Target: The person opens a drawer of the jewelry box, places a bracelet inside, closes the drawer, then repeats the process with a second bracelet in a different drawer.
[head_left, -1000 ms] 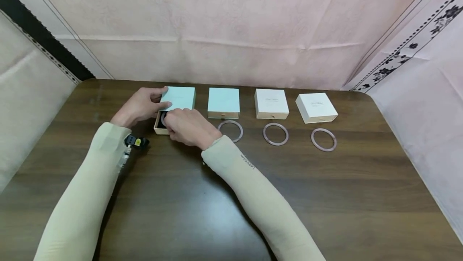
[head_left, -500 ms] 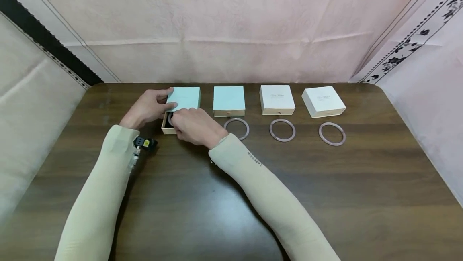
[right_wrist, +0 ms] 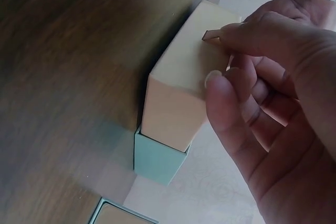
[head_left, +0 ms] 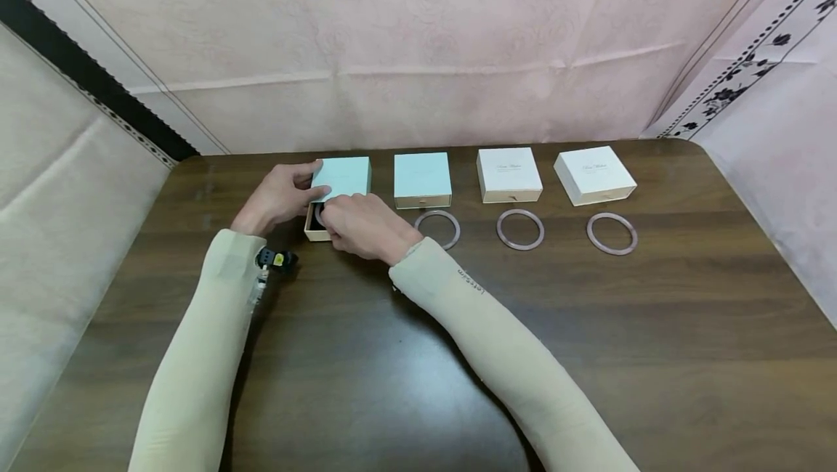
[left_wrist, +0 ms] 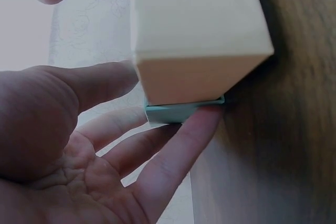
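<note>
At the left end of a row of boxes is a drawer-style jewelry box with a teal sleeve (head_left: 349, 174). Its cream drawer (head_left: 317, 235) is pulled partway out toward me. My left hand (head_left: 277, 196) holds the sleeve at its left side, thumb over the top front edge. My right hand (head_left: 373, 229) is at the drawer's front and hides much of it. In the right wrist view, the thumb and a finger pinch a small pull tab (right_wrist: 212, 34) on the drawer. Part of a pale bangle (head_left: 318, 216) shows inside against a dark lining.
Right of it stand another teal box (head_left: 422, 176) and two white boxes (head_left: 509, 171) (head_left: 595, 171). Before these lie three pale lilac bangles (head_left: 438, 229) (head_left: 520, 229) (head_left: 612, 234) on the brown wooden table (head_left: 405, 370). A pale cloth (head_left: 418, 51) hangs behind the table.
The head view has turned, so the whole scene sits farther right in the frame. Both hands keep the same place on the box, and the drawer stands about as far out as before.
</note>
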A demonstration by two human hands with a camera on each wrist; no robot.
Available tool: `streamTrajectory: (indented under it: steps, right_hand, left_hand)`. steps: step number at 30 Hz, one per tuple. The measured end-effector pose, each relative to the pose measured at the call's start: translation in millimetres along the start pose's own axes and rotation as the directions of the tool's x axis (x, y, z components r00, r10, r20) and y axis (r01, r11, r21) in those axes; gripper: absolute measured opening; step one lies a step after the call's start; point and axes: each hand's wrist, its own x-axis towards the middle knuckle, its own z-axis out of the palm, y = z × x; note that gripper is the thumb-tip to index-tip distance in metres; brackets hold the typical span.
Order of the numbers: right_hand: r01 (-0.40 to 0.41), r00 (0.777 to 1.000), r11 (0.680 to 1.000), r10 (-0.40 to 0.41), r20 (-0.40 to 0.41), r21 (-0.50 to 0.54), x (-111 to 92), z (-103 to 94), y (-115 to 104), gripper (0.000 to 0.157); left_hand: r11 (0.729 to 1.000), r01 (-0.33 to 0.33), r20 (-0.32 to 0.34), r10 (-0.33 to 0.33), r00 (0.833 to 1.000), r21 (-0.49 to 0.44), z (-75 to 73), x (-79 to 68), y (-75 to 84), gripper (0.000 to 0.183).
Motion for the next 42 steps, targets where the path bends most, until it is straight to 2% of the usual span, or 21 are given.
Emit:
streamTrajectory:
  steps: [27, 42]
  right_hand:
    - [-0.025, 0.999, 1.0, 0.024, -0.042, -0.017, 0.7, 0.6, 0.8, 0.031]
    - [-0.038, 0.998, 0.999, 0.037, -0.052, -0.02, 1.6, 2.9, 1.2, 0.032]
  left_hand:
    - [1.0, 0.012, -0.009, -0.012, 1.0, -0.009, -0.3, 0.3, 0.2, 0.067]
    - [1.0, 0.013, -0.007, -0.013, 1.0, -0.002, 0.3, 1.1, -0.5, 0.067]
